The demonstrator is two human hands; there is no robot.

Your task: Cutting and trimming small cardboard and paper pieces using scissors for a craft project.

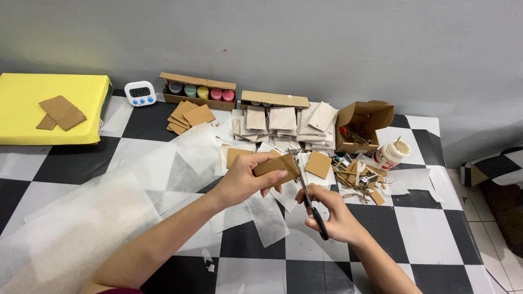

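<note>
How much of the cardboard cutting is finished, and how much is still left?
Done: a stack of cut brown cardboard rectangles lies near the paint box, with trimmed scraps to the right. In hand: the left hand holds a brown cardboard piece while the right hand cuts it with black-handled scissors. Left: probably the loose brown square and sheets of white tissue paper.

White timer screen [140,92] beside paint box [198,91]; open carton [362,126].

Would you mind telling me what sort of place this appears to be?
Probably a home or small workshop craft table. The right hand works scissors on a cardboard piece held by the left hand; paint pots and a glue jar sit nearby.
</note>
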